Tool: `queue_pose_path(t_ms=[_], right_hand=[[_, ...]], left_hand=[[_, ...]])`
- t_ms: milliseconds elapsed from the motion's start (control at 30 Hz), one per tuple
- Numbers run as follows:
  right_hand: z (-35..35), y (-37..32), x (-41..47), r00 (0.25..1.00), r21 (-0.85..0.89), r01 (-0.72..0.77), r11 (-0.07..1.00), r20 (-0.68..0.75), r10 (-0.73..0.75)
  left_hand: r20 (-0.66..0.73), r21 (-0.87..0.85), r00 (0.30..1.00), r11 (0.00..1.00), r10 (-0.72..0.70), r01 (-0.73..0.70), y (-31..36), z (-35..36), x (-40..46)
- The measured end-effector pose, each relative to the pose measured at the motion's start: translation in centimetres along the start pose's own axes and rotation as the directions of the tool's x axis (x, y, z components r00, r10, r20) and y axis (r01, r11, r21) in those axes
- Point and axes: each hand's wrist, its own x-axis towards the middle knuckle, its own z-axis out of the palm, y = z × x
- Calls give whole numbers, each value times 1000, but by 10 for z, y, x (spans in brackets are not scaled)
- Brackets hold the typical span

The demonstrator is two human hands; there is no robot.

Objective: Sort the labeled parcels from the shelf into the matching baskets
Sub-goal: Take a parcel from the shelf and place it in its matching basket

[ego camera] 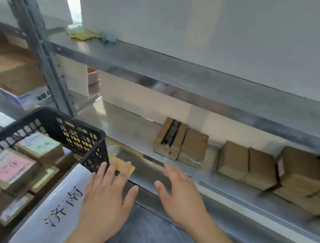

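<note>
A black plastic basket (88, 134) at the lower left holds several brown parcels with pink and green labels (10, 168); a white paper sign with handwritten characters (59, 203) hangs on its front. My left hand (107, 200) is spread open beside the basket's right corner, holding nothing. My right hand (179, 196) is open too, in front of the metal shelf edge (227, 187). On the shelf sit brown cardboard parcels: one with black tape (170, 138), a pair (246, 164) and a stack at the far right (303, 176).
A grey steel upright (43, 53) rises at the left. The upper shelf (179, 72) carries yellow and blue items (81, 34). Cardboard boxes (11, 69) fill the left bay. A yellow envelope (121, 165) lies below the basket corner.
</note>
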Motion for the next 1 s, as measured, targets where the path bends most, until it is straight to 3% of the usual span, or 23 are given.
queue_pose_path(t_ms=[267,533,733,1000], right_hand=[[-23,81,3,985,100,-166,981,-33,170],[-16,82,100,982,145,-175,974,-42,183],[8,89,174,965,-17,-261,965,26,261],[19,114,182,888,-182,-458,870,-148,436]], left_hand=[[101,52,987,990,123,-129,63,37,51],[132,73,977,981,169,-180,68,55,155],[164,78,955,962,247,-263,62,73,232],[168,102,924,926,344,-363,53,103,292]])
